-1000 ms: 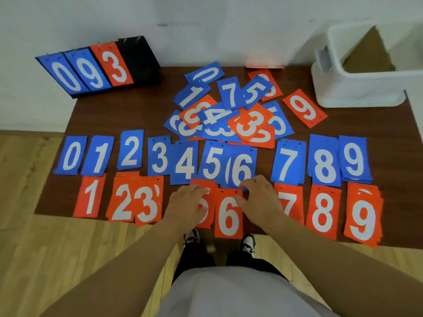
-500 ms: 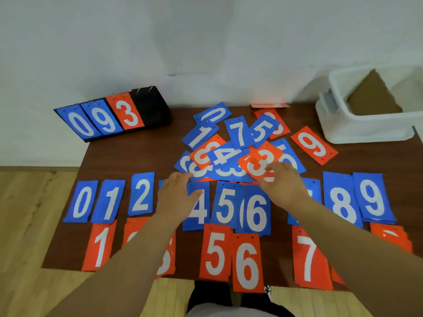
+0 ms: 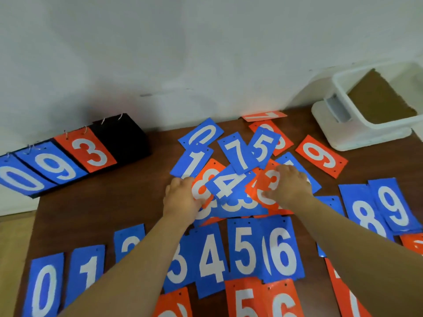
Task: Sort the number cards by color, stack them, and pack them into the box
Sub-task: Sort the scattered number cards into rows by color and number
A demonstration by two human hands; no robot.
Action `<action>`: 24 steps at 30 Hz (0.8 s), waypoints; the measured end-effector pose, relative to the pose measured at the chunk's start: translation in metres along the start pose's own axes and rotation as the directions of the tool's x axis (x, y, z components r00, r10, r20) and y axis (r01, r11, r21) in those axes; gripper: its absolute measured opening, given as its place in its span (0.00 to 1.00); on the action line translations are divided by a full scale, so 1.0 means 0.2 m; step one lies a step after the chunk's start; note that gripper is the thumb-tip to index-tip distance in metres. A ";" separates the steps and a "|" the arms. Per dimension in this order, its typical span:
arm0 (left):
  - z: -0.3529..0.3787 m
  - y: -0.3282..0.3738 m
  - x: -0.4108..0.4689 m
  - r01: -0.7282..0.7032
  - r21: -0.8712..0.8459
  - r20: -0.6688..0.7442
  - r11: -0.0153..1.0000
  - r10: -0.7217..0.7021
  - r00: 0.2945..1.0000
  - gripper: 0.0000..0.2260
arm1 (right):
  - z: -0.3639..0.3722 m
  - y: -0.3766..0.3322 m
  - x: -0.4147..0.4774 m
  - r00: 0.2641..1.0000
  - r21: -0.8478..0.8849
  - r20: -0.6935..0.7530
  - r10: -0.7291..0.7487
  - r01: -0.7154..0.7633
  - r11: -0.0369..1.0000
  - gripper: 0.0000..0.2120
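Flanking the table (image 3: 103, 202): scoreboard (image 3: 57, 161) reading 0 9 3 at left, white box (image 3: 357, 133) at right. Loose card pile (image 3: 238, 156) mid-table; blue row (image 3: 212, 255), 0 to 9, nearer. Left hand (image 3: 180, 197) touches the pile's left edge, right hand (image 3: 289, 186) covers a red 3 (image 3: 270, 179); whether either grips cannot be told.

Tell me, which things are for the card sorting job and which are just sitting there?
For the job: jumbled card pile, blue row, orange row, white box, left hand, right hand.
Just lying about: flip scoreboard showing 0 9 3, wooden floor.
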State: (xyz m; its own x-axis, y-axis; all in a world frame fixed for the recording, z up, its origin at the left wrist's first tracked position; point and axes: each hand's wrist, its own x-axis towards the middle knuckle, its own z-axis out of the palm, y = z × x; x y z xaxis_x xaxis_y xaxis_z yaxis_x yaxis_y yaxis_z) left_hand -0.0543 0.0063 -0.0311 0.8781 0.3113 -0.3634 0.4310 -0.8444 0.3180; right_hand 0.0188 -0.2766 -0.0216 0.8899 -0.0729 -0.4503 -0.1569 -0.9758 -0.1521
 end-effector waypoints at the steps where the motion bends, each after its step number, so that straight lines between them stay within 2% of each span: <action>1: 0.00 0.00 0.01 0.009 -0.035 0.012 0.999 -0.009 1.000 0.30 | 0.00 0.00 0.01 1.000 -0.018 -0.005 0.001 -0.001 1.000 0.50; 4: -0.01 -0.01 0.03 0.023 -0.119 0.044 0.993 -0.018 0.999 0.33 | -0.01 -0.01 0.02 1.000 -0.026 0.011 0.022 -0.022 0.999 0.50; 9: -0.04 -0.07 0.02 -0.065 -0.300 -0.014 0.952 0.064 0.998 0.19 | -0.07 -0.05 0.05 0.998 -0.025 0.038 0.051 -0.050 0.998 0.48; 12: -0.08 -0.09 -0.03 -0.095 -0.394 -0.079 0.914 0.069 0.994 0.23 | -0.06 -0.05 0.07 0.998 0.035 0.018 0.066 -0.066 0.997 0.47; 15: -0.12 -0.11 -0.10 -0.061 -0.477 -0.113 0.877 0.008 0.994 0.30 | -0.05 -0.04 0.09 0.990 0.137 0.029 0.137 -0.139 0.981 0.47; 18: -0.13 -0.10 -0.18 -0.063 -0.523 -0.171 0.850 -0.032 0.985 0.28 | -0.04 -0.03 0.09 0.974 0.221 0.077 0.215 -0.227 0.948 0.45; 21: -0.13 -0.05 -0.26 -0.028 -0.520 -0.163 0.854 -0.067 0.984 0.21 | -0.04 0.00 0.07 0.976 0.327 0.058 0.209 -0.216 0.920 0.39; 24: -0.13 0.03 -0.32 0.011 -0.518 -0.160 0.855 -0.109 0.981 0.19 | -0.04 0.08 0.05 0.988 0.470 -0.061 0.143 -0.098 0.877 0.28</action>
State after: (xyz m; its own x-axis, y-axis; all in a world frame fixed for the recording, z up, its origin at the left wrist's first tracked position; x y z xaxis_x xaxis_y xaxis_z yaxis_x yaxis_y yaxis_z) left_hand -0.1036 -0.0074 0.0164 0.8476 0.4675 -0.2511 0.4857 -0.4928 0.7220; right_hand 0.0281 -0.2944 -0.0203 0.8825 -0.2242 -0.4133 -0.4264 -0.7521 -0.5025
